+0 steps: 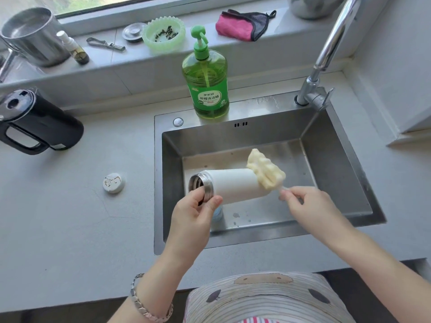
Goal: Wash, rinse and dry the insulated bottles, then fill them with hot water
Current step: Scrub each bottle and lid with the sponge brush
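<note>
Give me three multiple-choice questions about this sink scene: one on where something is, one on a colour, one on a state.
1. Where is the lid?
A. in the sink
B. on the counter, left of the sink
C. on the bottle

2. What colour is the soap?
A. green
B. blue
C. pink

3. How is the bottle held?
A. upright
B. on its side, mouth open
C. capped, upside down

Answers:
1 B: the lid lies on the counter beside the sink's left edge.
2 A: its liquid and pump are green.
3 B: the left hand holds it lying over the sink with its steel mouth uncapped, while the right hand holds a brush by its base.
</note>
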